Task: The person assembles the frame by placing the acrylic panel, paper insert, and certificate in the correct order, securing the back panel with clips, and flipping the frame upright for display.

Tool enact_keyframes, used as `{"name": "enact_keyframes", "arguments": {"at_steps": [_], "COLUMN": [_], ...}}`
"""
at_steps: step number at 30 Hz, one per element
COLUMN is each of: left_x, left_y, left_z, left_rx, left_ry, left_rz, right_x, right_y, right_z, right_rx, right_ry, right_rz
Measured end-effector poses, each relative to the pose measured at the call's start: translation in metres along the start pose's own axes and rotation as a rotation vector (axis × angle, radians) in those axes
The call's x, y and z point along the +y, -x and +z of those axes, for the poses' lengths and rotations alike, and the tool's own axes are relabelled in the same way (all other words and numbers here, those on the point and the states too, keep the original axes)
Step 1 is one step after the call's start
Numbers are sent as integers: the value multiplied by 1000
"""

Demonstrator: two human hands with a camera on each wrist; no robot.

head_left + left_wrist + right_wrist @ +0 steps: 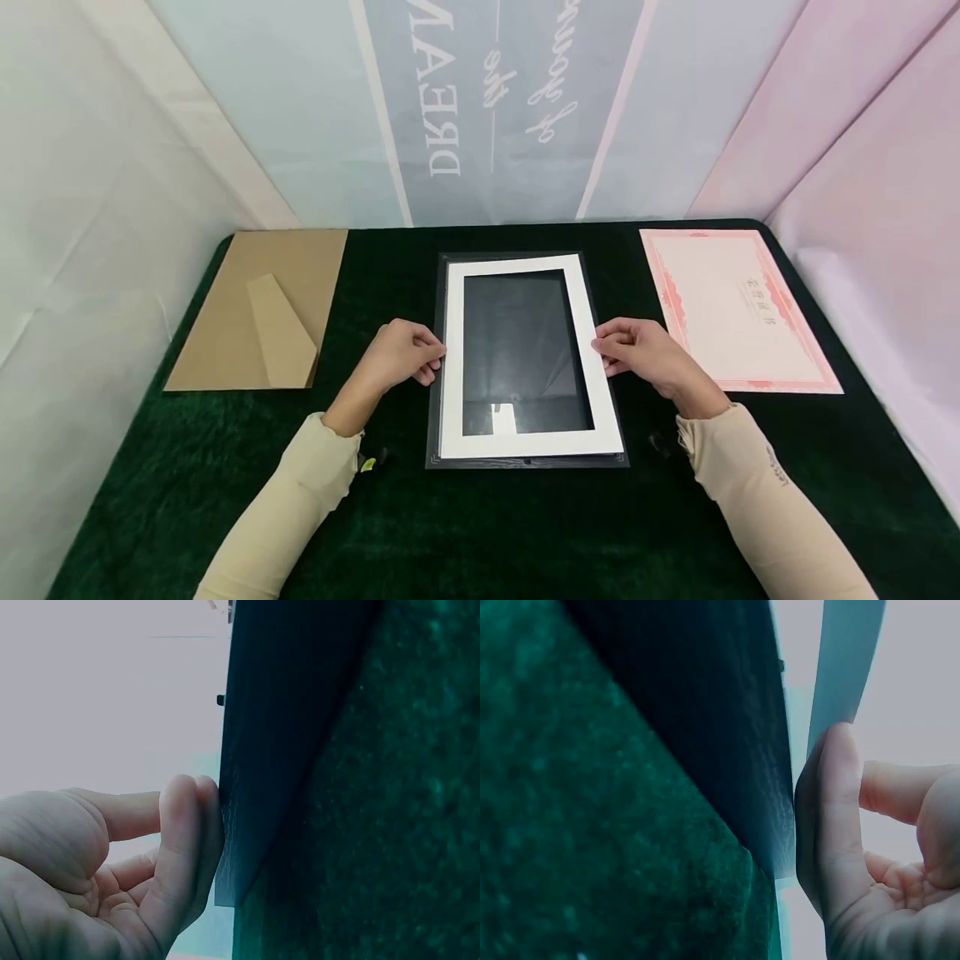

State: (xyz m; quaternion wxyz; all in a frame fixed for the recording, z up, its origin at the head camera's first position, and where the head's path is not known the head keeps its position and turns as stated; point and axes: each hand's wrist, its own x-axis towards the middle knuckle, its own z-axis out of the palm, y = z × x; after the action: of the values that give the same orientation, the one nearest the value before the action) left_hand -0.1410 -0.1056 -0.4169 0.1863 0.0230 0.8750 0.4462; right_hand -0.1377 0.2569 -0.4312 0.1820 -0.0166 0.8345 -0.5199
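A white picture mat [525, 447] with a rectangular opening lies over a black picture frame [527, 462] in the middle of the table. Through the opening shows a dark, glossy pane [521, 350] with a bright reflection. My left hand [397, 354] pinches the mat's left edge between thumb and fingers. On the opposite side, my right hand [648, 354] pinches the right edge. The right wrist view shows the mat [847, 667] bent slightly and raised off the frame [735, 720]. In the left wrist view, fingertips [180, 802] are right at the frame's side [277, 705].
A brown frame backboard [202, 333] with an easel leg [281, 329] lies on the left. On the right is a pink-bordered certificate [720, 325]. Dark green cloth [525, 533] covers the table; a printed backdrop [495, 192] rises behind it.
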Motion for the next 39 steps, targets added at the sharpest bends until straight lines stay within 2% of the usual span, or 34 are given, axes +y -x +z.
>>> {"name": "enact_keyframes", "arguments": {"at_steps": [4, 7, 10, 16, 22, 25, 32, 35, 39], "left_x": [-1, -1, -1, 8, 13, 13, 10, 9, 9], "left_y": [-1, 0, 0, 8, 13, 13, 12, 11, 12], "left_z": [2, 1, 3, 14, 19, 17, 13, 13, 13], "left_rx": [-11, -2, 19, 77, 38, 8, -34, -35, -45], "left_ry": [-10, -59, -178, -449, -698, -739, -760, -776, -795], "left_rz": [12, 39, 110, 301, 361, 372, 385, 386, 385], "right_x": [0, -2, -4, -5, -9, -10, -11, -12, -16], "right_y": [2, 2, 2, 3, 6, 7, 8, 10, 16], "right_z": [3, 4, 5, 8, 11, 11, 9, 8, 6], "right_rx": [21, 33, 48, 94, 156, 183, 205, 178, 100], "right_ry": [15, 26, 48, 155, 291, 333, 389, 462, 584], "right_rz": [1, 0, 3, -20, -54, -66, -82, -117, -194]}}
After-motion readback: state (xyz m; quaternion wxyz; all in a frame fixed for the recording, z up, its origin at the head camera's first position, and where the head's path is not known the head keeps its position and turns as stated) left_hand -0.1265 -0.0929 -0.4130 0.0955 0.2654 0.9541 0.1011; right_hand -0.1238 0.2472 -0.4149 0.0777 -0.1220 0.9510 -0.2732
